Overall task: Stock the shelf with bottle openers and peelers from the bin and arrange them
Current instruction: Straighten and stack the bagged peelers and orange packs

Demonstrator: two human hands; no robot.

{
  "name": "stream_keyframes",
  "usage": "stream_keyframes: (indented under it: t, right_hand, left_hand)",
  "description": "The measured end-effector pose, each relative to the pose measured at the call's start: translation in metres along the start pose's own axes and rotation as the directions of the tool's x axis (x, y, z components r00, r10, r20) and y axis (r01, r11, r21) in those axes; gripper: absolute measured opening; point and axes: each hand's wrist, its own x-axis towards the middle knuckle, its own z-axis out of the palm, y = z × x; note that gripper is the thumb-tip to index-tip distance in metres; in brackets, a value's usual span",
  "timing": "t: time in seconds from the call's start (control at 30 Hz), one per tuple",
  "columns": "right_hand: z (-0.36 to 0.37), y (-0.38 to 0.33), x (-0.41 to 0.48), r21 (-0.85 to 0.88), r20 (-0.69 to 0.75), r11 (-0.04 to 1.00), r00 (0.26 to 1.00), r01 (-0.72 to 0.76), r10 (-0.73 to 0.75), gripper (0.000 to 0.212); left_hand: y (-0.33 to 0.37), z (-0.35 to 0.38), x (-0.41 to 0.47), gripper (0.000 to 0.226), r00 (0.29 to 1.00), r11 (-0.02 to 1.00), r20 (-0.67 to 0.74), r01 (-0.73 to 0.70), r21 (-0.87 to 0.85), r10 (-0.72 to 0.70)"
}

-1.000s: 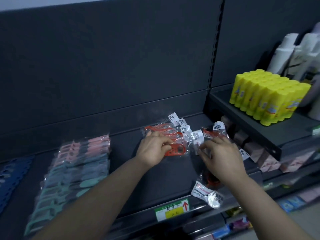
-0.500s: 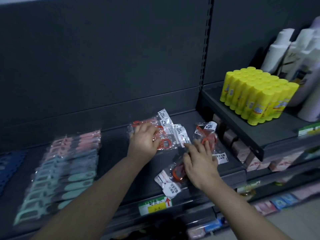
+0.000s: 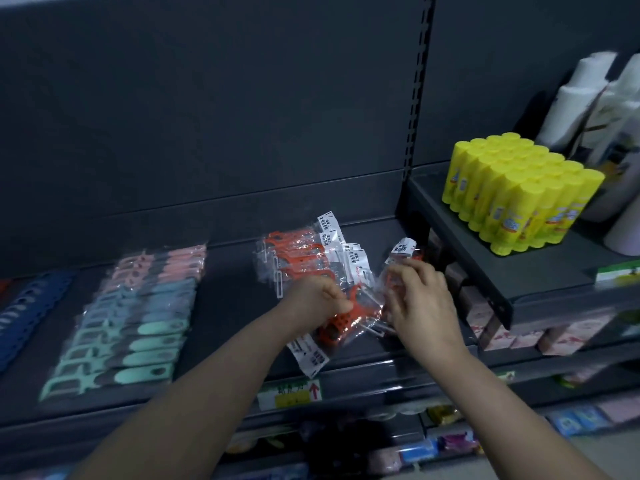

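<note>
Stocking a dark shelf, a person works beside a neat row of pastel tools lying well left of a loose pile of orange packets. The slick, overlapping bags could slide off the shelf's front edge if nudged. The left hand, just in front of the pile, grips one orange packet. The right hand, just right of the pile, curls its fingers on another packet.

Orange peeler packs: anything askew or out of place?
Yes. One orange pack, gripped by the left hand, lies diagonal, label toward the shelf front, off the orange stack. Another loose pack sits right, partly under the right hand.
</note>
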Motion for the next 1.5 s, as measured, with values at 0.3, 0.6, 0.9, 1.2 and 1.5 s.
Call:
stream_keyframes:
  t: [0.3,0.6,0.9,1.2,1.5]
  right_hand:
    - [0.000,-0.042,0.018,0.178,0.276,0.984,0.960,0.000,-0.050,0.045]
    - [-0.003,-0.034,0.045,0.062,0.243,0.996,0.967,0.066,-0.079,0.059]
    - [-0.013,0.003,0.005,-0.272,0.413,0.956,0.910,0.106,0.016,0.032]
    - [-0.024,-0.001,0.002,-0.300,0.340,0.945,0.940,0.132,-0.023,0.053]
    - [-0.020,0.009,-0.007,-0.206,0.183,0.974,0.981,0.093,-0.055,0.041]
  left_hand:
    - [0.007,-0.014,-0.008,0.019,0.950,0.810,-0.272,-0.036,-0.585,-0.154]
    - [-0.024,-0.038,-0.016,0.006,0.915,0.813,-0.352,-0.048,-0.580,-0.197]
    - [-0.047,-0.010,0.007,0.042,0.791,0.974,-0.584,0.227,0.003,-0.182]
    - [-0.003,0.004,-0.006,0.025,0.887,0.968,-0.416,-0.114,0.221,0.200]
    - [0.012,0.033,-0.019,0.041,0.971,0.859,-0.092,-0.149,0.490,0.221]
